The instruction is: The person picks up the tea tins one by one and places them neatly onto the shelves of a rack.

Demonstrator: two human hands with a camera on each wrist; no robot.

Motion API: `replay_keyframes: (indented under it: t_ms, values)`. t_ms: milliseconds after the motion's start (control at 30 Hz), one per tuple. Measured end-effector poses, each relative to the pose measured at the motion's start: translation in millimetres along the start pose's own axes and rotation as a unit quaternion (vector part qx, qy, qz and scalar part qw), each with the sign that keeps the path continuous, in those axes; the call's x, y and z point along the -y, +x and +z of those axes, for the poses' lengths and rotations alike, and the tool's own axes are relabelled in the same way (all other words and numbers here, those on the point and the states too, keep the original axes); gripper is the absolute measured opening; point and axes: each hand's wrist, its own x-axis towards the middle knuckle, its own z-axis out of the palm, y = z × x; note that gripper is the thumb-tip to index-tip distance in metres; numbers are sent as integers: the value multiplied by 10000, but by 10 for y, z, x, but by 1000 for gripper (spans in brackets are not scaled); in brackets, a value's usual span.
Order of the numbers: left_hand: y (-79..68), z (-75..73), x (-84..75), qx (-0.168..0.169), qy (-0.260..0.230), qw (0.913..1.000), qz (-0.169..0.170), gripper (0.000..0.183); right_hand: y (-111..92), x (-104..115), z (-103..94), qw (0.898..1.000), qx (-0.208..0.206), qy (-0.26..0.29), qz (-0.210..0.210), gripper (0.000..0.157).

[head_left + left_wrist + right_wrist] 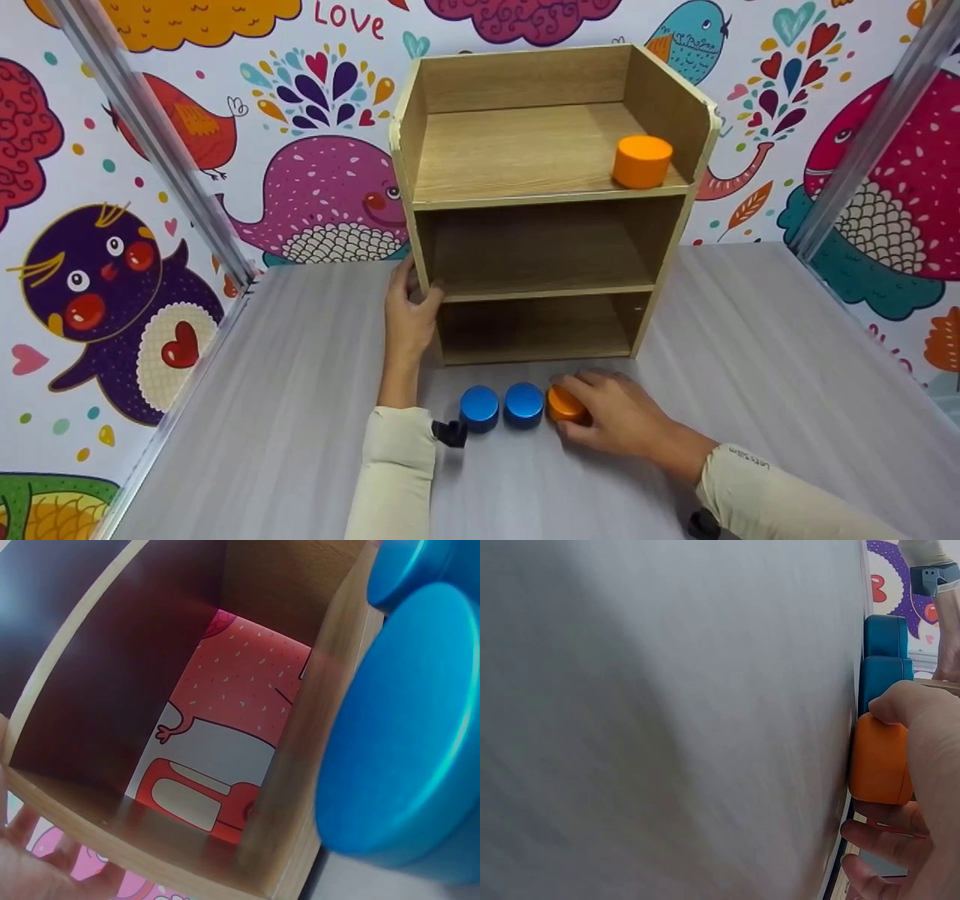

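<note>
My left hand (411, 319) grips the left side panel of a small wooden shelf (517, 150), thumb at the front edge and fingers outside the panel. On the table in front of the shelf, my right hand (622, 412) holds an orange cylinder (564, 405) between thumb and fingers; the right wrist view shows the thumb against the orange cylinder (880, 761). Left of it stand two blue cylinders, one (523, 406) nearest the orange one and another (479, 409) farther left. A second orange cylinder (643, 162) sits on the shelf's top board, near its right front corner.
Below the top board, the shelf has a middle compartment (540, 247) and a bottom compartment (536, 326), both facing me. The pale table (300, 420) spreads to either side. Patterned walls (322, 187) and metal posts (862, 150) stand around it.
</note>
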Motion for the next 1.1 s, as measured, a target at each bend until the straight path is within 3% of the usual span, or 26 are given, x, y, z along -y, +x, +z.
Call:
replay_keyframes:
  t_ms: [567,1100]
  values:
    - [-2,1,9,-45,16,10000,55,62,0,-17,-205,9997,9,44,234,46]
    - [21,19,-14,-61,-63,9999,-94,62,35,-39,-465,9966,-736,-252,279,49]
